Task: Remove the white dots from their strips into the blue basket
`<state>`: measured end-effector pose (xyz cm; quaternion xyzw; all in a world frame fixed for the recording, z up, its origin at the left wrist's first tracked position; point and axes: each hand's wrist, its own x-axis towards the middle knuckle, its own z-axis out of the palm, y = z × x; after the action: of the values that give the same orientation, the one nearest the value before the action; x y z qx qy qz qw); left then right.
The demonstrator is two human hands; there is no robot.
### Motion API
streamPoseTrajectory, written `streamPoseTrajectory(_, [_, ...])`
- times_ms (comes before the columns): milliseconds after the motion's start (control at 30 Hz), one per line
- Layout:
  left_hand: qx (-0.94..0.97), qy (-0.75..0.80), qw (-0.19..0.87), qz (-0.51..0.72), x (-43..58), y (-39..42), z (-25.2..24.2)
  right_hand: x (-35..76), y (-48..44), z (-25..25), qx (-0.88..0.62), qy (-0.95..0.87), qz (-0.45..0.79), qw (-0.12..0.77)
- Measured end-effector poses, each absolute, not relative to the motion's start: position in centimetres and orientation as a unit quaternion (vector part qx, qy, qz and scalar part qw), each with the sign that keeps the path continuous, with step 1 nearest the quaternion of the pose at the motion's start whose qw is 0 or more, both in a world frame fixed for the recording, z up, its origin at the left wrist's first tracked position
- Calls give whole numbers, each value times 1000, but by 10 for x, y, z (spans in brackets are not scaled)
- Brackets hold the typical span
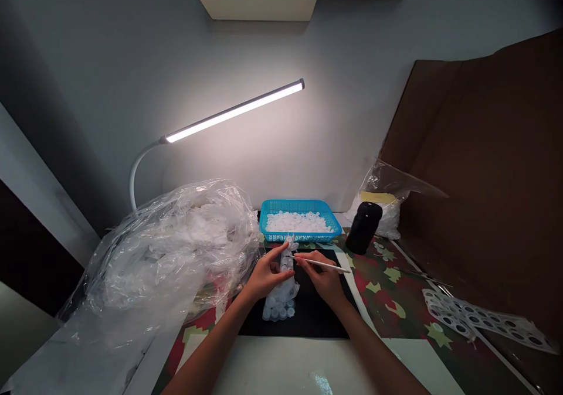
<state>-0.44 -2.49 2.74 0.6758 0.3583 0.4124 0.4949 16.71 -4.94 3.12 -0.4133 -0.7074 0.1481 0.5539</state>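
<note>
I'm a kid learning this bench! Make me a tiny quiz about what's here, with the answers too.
1. What is the right hand holding?
2. True or false: the blue plastic basket holds small white round pieces.
3. Which is closer to the left hand: A) the clear plastic bag or B) the black cylinder?

Key: 1. a thin white stick; 2. true; 3. A
</note>
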Motion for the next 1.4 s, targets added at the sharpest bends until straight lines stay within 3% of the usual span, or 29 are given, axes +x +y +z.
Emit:
streamPoseTrajectory(333, [705, 320, 483, 409, 0, -28, 22, 167, -48, 28, -382, -757, 129, 513])
streamPoseTrajectory(700, [682, 371, 462, 428, -7, -21, 24, 168, -52, 35, -423, -690, 139, 571])
streamPoseTrajectory(1400, [681, 383, 454, 428, -8, -21, 25, 170, -47, 27, -413, -731, 143, 524])
